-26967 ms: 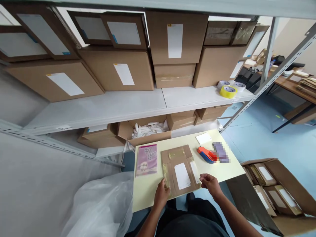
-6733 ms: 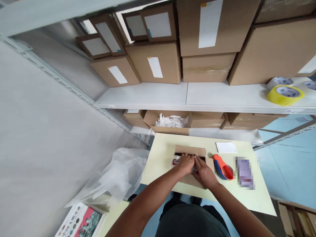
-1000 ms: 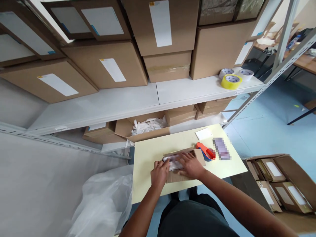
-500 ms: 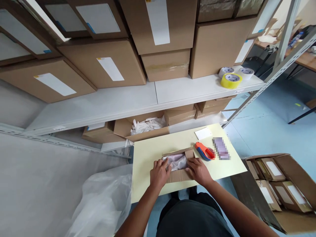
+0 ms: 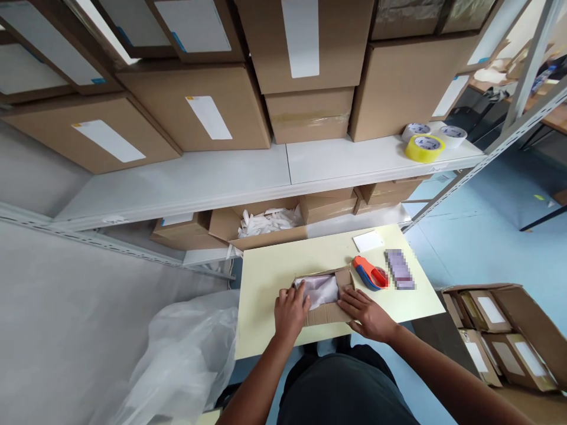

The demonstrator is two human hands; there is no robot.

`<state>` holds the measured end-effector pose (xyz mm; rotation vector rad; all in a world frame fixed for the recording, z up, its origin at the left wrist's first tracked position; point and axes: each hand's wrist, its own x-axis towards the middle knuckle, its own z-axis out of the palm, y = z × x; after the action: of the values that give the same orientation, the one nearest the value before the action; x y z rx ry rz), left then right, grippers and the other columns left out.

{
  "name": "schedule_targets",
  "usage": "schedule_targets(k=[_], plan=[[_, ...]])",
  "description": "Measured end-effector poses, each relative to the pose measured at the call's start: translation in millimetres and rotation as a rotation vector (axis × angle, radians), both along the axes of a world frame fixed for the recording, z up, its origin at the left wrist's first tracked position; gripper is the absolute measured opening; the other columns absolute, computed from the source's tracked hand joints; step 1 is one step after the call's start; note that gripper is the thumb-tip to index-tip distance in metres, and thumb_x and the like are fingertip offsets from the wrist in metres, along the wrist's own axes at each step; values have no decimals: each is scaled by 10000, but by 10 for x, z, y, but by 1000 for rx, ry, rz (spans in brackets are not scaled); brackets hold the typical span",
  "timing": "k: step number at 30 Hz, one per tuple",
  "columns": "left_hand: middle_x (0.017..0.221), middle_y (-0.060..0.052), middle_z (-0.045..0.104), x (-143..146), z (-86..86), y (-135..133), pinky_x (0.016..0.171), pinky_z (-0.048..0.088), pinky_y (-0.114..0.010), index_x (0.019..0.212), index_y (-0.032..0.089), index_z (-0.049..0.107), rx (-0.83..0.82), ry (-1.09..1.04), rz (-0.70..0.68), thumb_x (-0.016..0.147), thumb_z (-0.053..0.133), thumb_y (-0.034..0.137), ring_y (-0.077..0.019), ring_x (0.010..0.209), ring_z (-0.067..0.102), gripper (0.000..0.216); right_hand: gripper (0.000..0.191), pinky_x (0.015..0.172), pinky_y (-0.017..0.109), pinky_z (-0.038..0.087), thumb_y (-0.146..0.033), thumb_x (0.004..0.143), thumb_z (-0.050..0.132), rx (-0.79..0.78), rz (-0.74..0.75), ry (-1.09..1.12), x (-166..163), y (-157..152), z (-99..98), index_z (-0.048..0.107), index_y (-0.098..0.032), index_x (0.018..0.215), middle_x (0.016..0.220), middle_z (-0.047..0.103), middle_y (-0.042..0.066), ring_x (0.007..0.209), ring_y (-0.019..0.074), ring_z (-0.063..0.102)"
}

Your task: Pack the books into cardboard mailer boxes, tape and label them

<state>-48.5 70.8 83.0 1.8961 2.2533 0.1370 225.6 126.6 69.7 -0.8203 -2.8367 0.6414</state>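
Note:
A small open cardboard box (image 5: 328, 314) lies on the pale yellow table, its near flap folded outward. Inside is something wrapped in thin, pale, see-through film (image 5: 322, 291); its kind is hidden. My left hand (image 5: 292, 311) rests over the box's left end, fingers apart, some touching the film. Across the box's right end lies my right hand (image 5: 368, 314), its fingers stretched out on the cardboard. Just right of the box sits an orange and blue tape dispenser (image 5: 370, 274). Beyond it are a purple pixelated item (image 5: 400, 269) and a white card (image 5: 368, 241).
A metal shelf (image 5: 212, 177) with large cartons (image 5: 199, 109) stands ahead. Tape rolls (image 5: 424, 149) sit at its right end. Below, an open carton (image 5: 266, 239) holds white material. Plastic sheeting (image 5: 186, 348) hangs at left; a big carton (image 5: 538, 319) of small boxes stands at right.
My right hand has flattened and its fingers have straightened over the box's right end. My left hand stays at the left end. The whole view has shifted slightly.

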Motion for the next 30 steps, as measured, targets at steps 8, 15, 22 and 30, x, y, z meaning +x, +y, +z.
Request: schedule_targets(k=[8,15,22,30], plan=[[831,-6,734,-247,302,279,783,456,-288,1248,354,679,-221,-236,90,914,622,421,-234,986,648,345,313,870,403,586,-396,1008,483,-160,-315,147,-217,193,79,661,-206,1181,1099,736,106,979,259,713],[867,-13,750,-274,295,176,887,449,-333,1321,340,648,-155,-188,-27,947,602,404,-231,991,652,382,772,931,492,548,-321,925,587,86,-587,12,-473,289,2,229,-197,1598,1498,438,231,1261,379,554],[865,-26,731,-192,57,30,978,463,-386,1273,273,661,20,-287,71,911,640,328,-241,997,646,367,638,1189,612,254,-224,861,663,144,-304,-70,-532,533,223,481,-206,1472,1421,560,156,1411,387,374],[892,-36,696,-114,-112,-44,891,522,-369,984,218,644,67,-484,359,857,667,342,-246,1012,645,179,393,1145,538,368,-215,975,523,127,-225,5,-431,450,33,617,-219,1357,1321,626,128,1250,311,507]])
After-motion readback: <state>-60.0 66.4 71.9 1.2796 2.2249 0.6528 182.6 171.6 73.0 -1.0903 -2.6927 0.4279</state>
